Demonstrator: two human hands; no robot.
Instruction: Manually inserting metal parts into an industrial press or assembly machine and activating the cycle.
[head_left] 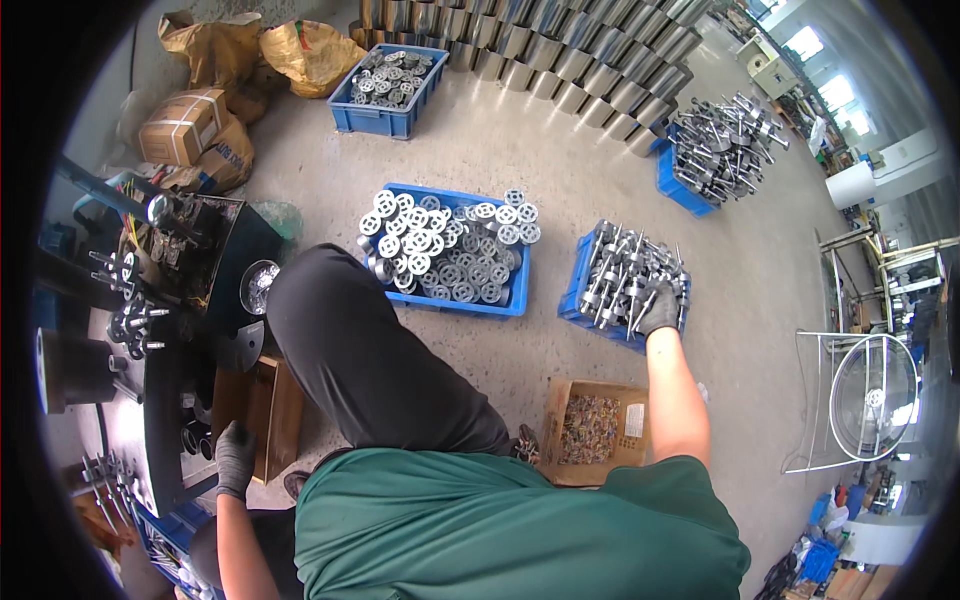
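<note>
My right hand [660, 310], in a dark grey glove, reaches into a blue crate [571, 308] heaped with metal rotors on shafts [625, 268]. Its fingers are closed on one rotor shaft [641, 314] at the near right of the heap. My left hand [236, 460], gloved too, hangs low at the left beside an open brown box [283, 420]. Its fingers look loosely stretched out, and I see nothing in them. Between my knee and the rotor crate, a wide blue crate [455, 306] is piled with round, spoked silver metal parts [420, 235].
A cardboard box [633, 447] of small multicoloured bits stands near my right side. Another blue crate [375, 120] of round parts, a rotor crate [685, 190] and stacked metal cylinders [560, 60] stand farther off. A machine bench [130, 430] borders my left; a white wire frame [830, 400] stands right.
</note>
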